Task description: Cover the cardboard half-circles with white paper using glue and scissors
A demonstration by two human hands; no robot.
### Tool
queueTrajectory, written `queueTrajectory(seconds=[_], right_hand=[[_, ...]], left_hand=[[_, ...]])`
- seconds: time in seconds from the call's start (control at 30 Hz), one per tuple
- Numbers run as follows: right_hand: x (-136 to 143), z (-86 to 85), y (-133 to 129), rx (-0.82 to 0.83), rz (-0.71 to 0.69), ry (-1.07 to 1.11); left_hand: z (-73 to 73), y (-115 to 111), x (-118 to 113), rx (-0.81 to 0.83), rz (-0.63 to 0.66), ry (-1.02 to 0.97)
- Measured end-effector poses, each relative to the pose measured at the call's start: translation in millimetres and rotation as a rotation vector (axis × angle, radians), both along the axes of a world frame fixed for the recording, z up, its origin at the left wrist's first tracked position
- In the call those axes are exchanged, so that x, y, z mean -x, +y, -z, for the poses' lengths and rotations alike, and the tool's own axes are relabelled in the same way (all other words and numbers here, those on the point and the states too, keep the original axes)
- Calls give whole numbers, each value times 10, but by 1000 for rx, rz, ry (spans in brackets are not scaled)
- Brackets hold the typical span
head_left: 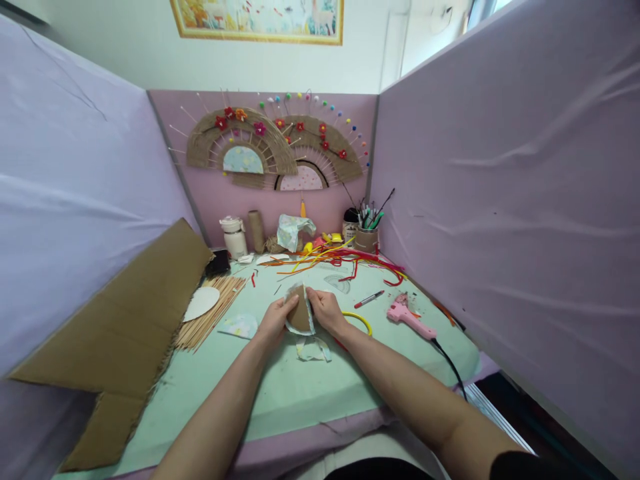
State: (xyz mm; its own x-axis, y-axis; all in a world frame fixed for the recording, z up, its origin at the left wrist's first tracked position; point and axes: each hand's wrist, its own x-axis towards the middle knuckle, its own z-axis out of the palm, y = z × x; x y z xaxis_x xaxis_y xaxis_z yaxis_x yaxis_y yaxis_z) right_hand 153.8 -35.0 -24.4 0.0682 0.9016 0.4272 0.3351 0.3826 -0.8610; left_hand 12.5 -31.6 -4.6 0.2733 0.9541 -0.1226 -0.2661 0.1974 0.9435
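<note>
Between my two hands, above the middle of the table, is a cardboard half-circle (299,313) with pale patterned fabric folded over its edges. My left hand (276,318) grips its left side, thumb on the brown face. Along the straight right edge, the fingers of my right hand (324,308) are closed on the fabric rim. Just below lie fabric scraps (314,349). Another fabric-covered half-circle (240,326) rests left of my left hand. Partly behind my right forearm is a yellow-handled tool (361,321), its other end hidden.
A pink hot glue gun (411,319) with a black cord lies right, near a red marker (369,299). Wooden sticks (213,313) and a large cardboard sheet (125,327) sit left. Coloured pipe cleaners (335,257) spread behind. Two decorated fans (240,137) hang on the back panel.
</note>
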Motion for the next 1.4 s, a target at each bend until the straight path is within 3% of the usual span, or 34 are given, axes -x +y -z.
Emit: queueTrajectory(seconds=[0.13,0.27,0.5,0.73,1.03,1.13,1.27,1.4], right_hand=[[-23,-41,8,-37,19,0],[-40,-90,23,-40,-56,68],[-81,-154,14,111,-267,203],[-65,-144,9,193,-315,318],[-89,-164,5,273,-372,284],[-112,-170,37,207,-226,372],[-157,-129,126,117,35,570],[-146,-88,156,98,114,636]], left_hand=[[-4,-8,12,-25,41,2],[-34,-16,27,-16,58,19],[-63,-17,63,19,120,40],[-99,-26,81,74,161,46],[-136,-58,75,92,195,84],[-166,-37,88,155,172,-23],[-212,-39,113,207,255,-217],[-172,-92,43,107,277,-139]])
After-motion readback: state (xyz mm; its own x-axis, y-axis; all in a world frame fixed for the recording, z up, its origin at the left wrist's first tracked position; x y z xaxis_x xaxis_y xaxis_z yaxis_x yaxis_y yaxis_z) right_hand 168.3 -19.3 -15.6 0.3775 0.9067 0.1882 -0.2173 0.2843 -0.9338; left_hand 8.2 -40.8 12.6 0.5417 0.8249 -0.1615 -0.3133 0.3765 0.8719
